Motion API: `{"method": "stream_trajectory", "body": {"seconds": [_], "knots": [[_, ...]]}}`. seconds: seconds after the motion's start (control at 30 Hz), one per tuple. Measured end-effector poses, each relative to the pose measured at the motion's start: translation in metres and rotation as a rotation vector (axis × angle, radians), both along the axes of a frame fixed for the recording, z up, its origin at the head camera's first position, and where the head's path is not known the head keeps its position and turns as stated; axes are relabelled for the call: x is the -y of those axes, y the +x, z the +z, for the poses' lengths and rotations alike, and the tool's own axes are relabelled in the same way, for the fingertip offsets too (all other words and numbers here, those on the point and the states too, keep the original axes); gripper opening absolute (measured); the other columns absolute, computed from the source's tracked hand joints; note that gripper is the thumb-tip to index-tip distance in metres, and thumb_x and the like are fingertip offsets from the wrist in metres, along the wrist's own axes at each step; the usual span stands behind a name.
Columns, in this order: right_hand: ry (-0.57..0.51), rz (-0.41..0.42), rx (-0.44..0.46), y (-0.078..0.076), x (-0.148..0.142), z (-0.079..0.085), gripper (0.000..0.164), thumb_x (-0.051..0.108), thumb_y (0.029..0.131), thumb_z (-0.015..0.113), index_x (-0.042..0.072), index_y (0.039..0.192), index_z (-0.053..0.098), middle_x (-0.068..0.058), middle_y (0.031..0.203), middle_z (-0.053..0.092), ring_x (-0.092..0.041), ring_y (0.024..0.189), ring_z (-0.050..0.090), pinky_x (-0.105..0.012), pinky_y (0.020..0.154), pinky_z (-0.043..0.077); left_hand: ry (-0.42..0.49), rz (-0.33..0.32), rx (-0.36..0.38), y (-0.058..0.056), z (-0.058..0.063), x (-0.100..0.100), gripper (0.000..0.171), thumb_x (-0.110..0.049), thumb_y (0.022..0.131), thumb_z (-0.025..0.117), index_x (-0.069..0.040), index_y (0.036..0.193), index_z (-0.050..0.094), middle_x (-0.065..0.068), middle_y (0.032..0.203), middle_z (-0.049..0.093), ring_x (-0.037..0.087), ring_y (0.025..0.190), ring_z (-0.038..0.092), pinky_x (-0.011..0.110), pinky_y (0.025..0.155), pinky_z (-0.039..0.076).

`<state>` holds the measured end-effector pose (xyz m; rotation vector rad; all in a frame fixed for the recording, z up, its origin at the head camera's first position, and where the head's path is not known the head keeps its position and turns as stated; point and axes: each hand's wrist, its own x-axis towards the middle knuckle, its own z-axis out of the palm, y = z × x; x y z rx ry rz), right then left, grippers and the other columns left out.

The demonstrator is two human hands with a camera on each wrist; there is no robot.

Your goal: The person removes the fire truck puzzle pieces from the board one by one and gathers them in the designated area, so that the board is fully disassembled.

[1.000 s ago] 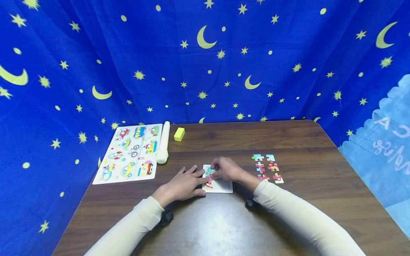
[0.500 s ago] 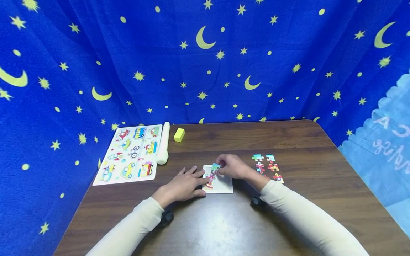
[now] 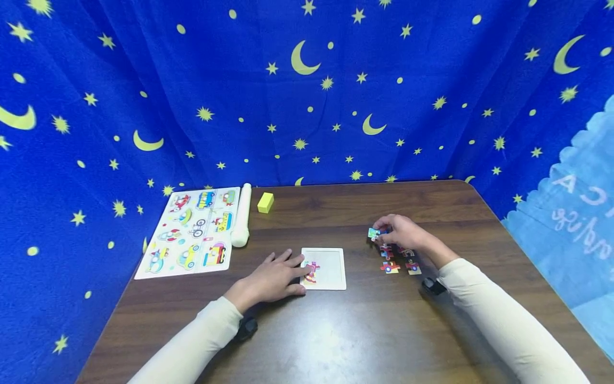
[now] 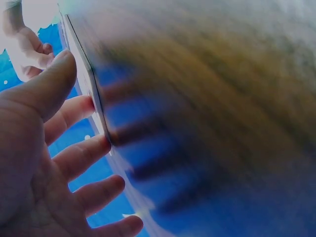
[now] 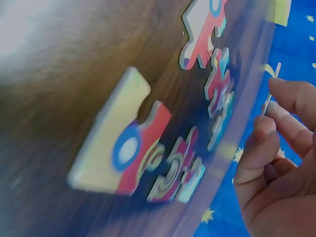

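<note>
In the head view, my left hand (image 3: 271, 280) lies with spread, straight fingers at the left edge of a small white puzzle tray (image 3: 331, 269). Its fingertips touch a red and pink puzzle piece (image 3: 312, 274) inside. The left wrist view has the tray (image 4: 89, 74) nearly edge-on, with fingertips against it. My right hand (image 3: 405, 233) pinches a green and blue puzzle piece (image 3: 373, 233) between thumb and fingers, over the loose pieces to the right. From the right wrist, that piece appears as a thin edge. Several loose pieces (image 3: 390, 268) lie below this hand, which partly hides them.
A white board with vehicle pictures (image 3: 189, 234) lies at the back left. Beside it are a white roller-like stick (image 3: 242, 216) and a yellow block (image 3: 266, 202). A blue curtain with moons and stars (image 3: 268, 80) hangs along the table's far edge (image 3: 408, 184).
My right hand has lifted the green and blue puzzle piece out of the tray and carried it right, to the loose pieces. My left hand has stayed at the tray.
</note>
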<state>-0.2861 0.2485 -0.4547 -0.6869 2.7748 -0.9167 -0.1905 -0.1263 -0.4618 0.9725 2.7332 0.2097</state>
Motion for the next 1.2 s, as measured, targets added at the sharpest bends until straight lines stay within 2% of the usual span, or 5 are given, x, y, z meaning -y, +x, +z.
{"method": "stream_trajectory", "body": {"seconds": [0.33,0.57,0.9,1.07,1.2], "knots": [[0.107,0.071,-0.064,-0.009,0.018,-0.010,0.032,0.010,0.084,0.080,0.004,0.114,0.073,-0.008,0.099,0.066,-0.024,0.091,0.060,-0.043,0.083,0.050,-0.002,-0.019,-0.027,-0.001,-0.002,-0.004,0.055,-0.052,0.099,0.060,-0.028,0.149,0.055,0.009,0.159,0.044,0.040,0.148,0.036,0.071,0.114,0.028],[-0.089,-0.026,0.010,0.005,0.046,0.001,0.036,0.008,0.090,0.074,-0.001,0.124,0.068,-0.016,0.114,0.070,-0.030,0.102,0.066,-0.048,0.089,0.055,0.045,-0.016,-0.005,-0.004,0.000,-0.005,0.051,-0.049,0.099,0.063,-0.025,0.144,0.061,0.012,0.155,0.048,0.043,0.146,0.037,0.070,0.113,0.029],[-0.042,0.224,0.068,0.039,0.115,0.002,0.032,0.013,0.087,0.077,0.004,0.117,0.073,-0.009,0.106,0.070,-0.022,0.098,0.064,-0.034,0.084,0.053,0.137,0.008,0.044,-0.011,0.003,-0.005,0.051,-0.041,0.100,0.065,-0.014,0.142,0.062,0.017,0.154,0.049,0.046,0.145,0.039,0.065,0.114,0.033],[0.041,0.265,0.017,0.047,0.133,-0.004,0.031,0.014,0.085,0.079,0.006,0.114,0.074,-0.006,0.100,0.069,-0.020,0.093,0.063,-0.032,0.082,0.052,0.117,0.093,-0.024,-0.016,0.002,-0.010,0.061,-0.048,0.098,0.065,-0.012,0.146,0.057,0.016,0.159,0.043,0.045,0.148,0.033,0.067,0.114,0.031],[0.089,0.279,-0.022,0.051,0.143,-0.010,0.031,0.015,0.082,0.081,0.006,0.111,0.075,-0.003,0.097,0.070,-0.017,0.091,0.064,-0.031,0.081,0.052,0.073,0.140,-0.005,-0.019,0.000,-0.015,0.071,-0.054,0.095,0.066,-0.011,0.150,0.052,0.015,0.162,0.038,0.046,0.151,0.025,0.071,0.115,0.025]]}}
